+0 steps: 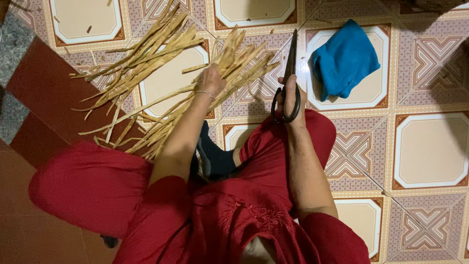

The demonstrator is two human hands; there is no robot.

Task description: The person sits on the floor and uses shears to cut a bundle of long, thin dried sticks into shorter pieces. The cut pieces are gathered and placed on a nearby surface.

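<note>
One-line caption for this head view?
Seated person in red: left hand grips a bundle of dried straw strips, right hand holds black scissors.

Dry matt straw strips (161,73), dark metal scissors (289,73), glossy tiled floor (430,151).

A crumpled blue cloth (345,59) lies on the patterned tiled floor (430,151), well apart from everything else; a band of plain red-brown tiles (44,93) edged with grey stone (13,46) runs along one side

Strips (161,78) lie left of scissors (289,73); cloth (344,58) right.
</note>
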